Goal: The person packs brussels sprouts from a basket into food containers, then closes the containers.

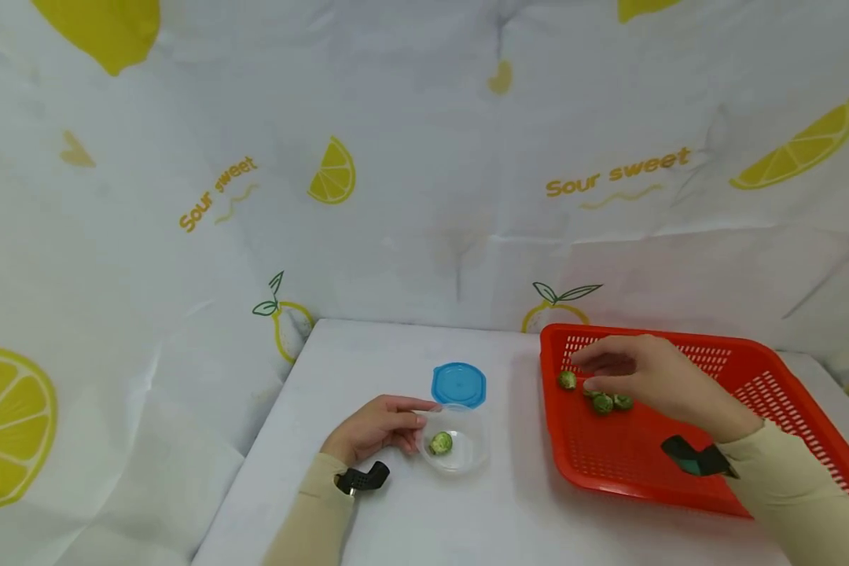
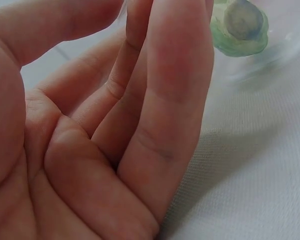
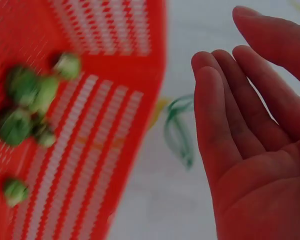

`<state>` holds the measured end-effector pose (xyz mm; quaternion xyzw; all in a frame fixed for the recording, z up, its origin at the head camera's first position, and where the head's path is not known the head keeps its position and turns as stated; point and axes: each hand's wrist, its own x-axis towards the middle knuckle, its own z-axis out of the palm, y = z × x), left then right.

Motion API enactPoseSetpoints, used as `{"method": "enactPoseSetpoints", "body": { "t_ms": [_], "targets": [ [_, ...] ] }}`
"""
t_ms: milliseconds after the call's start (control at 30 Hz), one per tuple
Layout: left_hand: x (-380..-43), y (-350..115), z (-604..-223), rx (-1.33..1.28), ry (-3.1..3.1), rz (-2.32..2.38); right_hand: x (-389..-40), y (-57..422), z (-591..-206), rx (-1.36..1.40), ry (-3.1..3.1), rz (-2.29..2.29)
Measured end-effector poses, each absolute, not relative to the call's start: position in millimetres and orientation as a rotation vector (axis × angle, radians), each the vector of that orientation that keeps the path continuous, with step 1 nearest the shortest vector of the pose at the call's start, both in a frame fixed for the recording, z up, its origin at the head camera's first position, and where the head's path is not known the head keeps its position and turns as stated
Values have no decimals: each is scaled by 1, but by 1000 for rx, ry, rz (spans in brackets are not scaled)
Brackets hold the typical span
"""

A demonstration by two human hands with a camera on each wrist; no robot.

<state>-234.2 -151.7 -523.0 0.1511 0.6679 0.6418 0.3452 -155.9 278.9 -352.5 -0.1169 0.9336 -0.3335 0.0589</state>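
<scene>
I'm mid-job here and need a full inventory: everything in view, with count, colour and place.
Bowl: 1, clear, on the table near the left grip
Bowl sprout: 1, green, inside the bowl
Basket: 1, red, on the right of the table
Basket sprouts: at least 5, green, in the basket; blur hides the exact count
Lid: 1, blue, flat on the table just beyond the bowl
Table: 1, white, under everything
Backdrop: white with yellow lemon prints and "Sour sweet" lettering, behind the table
Wrist cameras: 2, black, one per wrist
Sleeves: 2, cream, on the forearms
Left grip: 1, bare, holding the bowl's left edge
Right grip: 1, bare, above the basket, holding nothing
</scene>
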Motion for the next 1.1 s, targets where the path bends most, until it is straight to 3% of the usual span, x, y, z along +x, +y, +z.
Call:
{"method": "enactPoseSetpoints", "body": {
  "t_ms": [533, 1100],
  "targets": [
    [-234, -154, -525, 423, 1682, 1700, -195, 406, -409, -142, 2801, -715],
    [-234, -156, -521, 420, 1669, 1700, -203, 426, -435, -27, 2747, -708]
  ]
}}
